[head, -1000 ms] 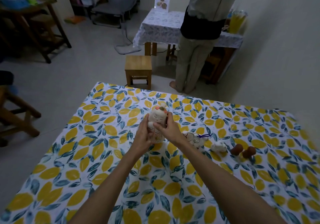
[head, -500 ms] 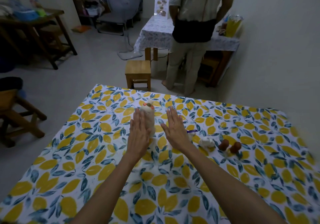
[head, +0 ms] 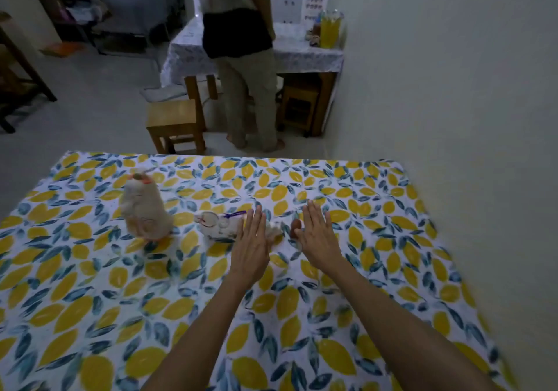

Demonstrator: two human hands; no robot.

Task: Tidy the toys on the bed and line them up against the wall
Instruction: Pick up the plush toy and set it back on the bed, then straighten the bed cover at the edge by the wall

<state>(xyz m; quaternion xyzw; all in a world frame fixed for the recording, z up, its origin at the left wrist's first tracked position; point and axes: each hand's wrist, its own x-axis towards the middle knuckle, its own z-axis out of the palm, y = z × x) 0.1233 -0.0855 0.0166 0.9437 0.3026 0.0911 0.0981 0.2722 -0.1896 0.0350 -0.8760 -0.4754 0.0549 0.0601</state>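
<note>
A tall white plush toy (head: 145, 209) with an orange-topped head stands upright on the lemon-print bed sheet (head: 90, 285), left of centre. To its right lies a smaller white toy (head: 216, 224) with a purple ribbon. My left hand (head: 251, 241) is flat and open beside that toy, covering its right end. A small white toy (head: 274, 230) shows between my hands. My right hand (head: 317, 235) is open too, fingers spread, hiding most of a small brown toy (head: 296, 226). Neither hand holds anything.
The pale wall (head: 453, 119) runs along the bed's right side. Beyond the bed's far edge stand a wooden stool (head: 175, 119), a person (head: 241, 58) with their back to me, and a cloth-covered table (head: 302, 55) with a yellow container.
My hands let go of the tall white toy, which now stands alone. Both hands moved right to the smaller toys, and my view swung right toward the wall.
</note>
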